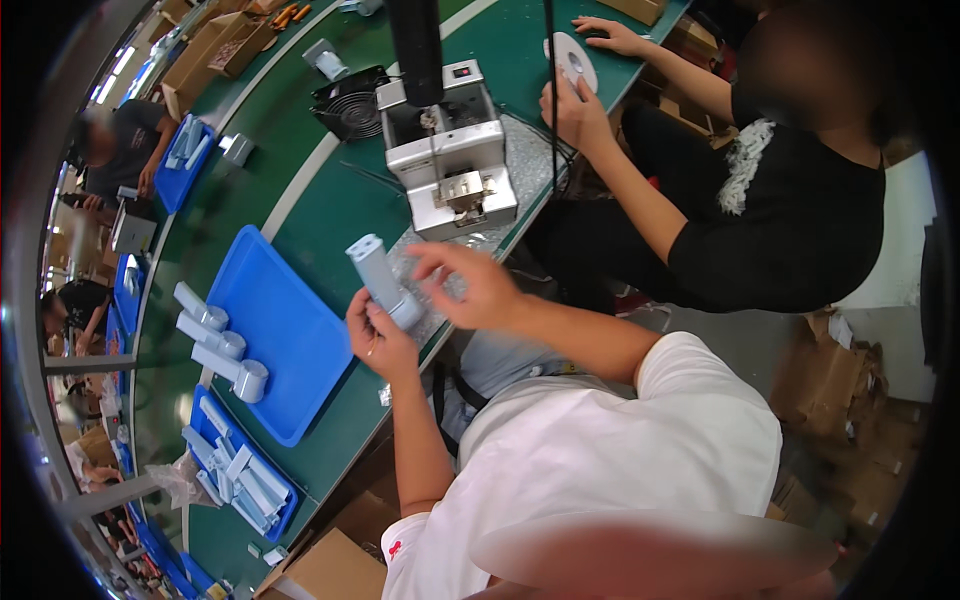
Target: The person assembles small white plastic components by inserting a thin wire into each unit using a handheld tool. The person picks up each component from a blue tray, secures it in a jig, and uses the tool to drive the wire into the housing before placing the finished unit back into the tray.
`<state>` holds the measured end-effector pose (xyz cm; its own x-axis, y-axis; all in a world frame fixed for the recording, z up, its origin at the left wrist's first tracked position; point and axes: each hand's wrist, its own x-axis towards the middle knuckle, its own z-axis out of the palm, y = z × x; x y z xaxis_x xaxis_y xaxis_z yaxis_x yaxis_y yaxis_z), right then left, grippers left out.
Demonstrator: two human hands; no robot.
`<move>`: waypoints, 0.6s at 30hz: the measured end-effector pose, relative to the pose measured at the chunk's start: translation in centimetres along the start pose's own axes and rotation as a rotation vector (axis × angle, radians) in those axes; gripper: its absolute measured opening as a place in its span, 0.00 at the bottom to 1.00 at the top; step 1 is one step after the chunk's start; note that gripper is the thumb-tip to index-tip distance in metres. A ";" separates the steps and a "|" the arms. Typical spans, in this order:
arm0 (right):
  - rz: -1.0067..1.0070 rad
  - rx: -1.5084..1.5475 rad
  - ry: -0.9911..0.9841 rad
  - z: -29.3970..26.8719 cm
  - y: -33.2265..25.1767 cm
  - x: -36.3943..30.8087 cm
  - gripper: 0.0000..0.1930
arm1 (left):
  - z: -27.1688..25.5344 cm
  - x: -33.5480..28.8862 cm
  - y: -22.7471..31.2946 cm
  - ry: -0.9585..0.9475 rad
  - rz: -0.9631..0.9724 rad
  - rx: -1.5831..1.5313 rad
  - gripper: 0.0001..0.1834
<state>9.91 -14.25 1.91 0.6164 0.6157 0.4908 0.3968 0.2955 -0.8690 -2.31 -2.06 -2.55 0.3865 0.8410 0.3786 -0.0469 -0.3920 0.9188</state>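
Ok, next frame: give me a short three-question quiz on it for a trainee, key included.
1. Which hand holds the light-blue plastic unit?
2. How many similar units lie at the left edge of the large blue tray?
3. The co-worker in black holds: a) a cardboard box; b) a white roll; c) a screwdriver.

Key: 1. The left hand. 2. Three. 3. b.

A black fan (355, 110) with a round grille stands on the green table (338, 200). To the right, a co-worker (800, 235) in black holds a white roll (566, 52). Brown cardboard (818, 382) lies heaped behind them.
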 end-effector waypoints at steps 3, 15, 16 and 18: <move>-0.256 -0.125 0.231 -3.1 -1.4 2.1 0.21 | 0.0 0.0 0.6 -0.057 0.062 0.040 0.13; -0.312 0.108 0.315 -7.8 -8.3 21.3 0.39 | 0.0 0.5 1.5 -0.110 0.158 0.003 0.10; -0.336 0.064 0.311 -7.4 -9.5 22.4 0.35 | -0.3 0.6 1.4 -0.112 0.190 0.026 0.10; -0.419 -0.045 0.331 -8.7 -12.4 22.5 0.28 | 0.9 0.6 1.8 -0.173 0.169 0.039 0.09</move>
<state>24.82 -10.42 24.31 0.5778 0.1860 0.7947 0.6794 0.4300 -0.5946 -1.33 -2.56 -0.74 0.5282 0.6873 0.4986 -0.0901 -0.5385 0.8378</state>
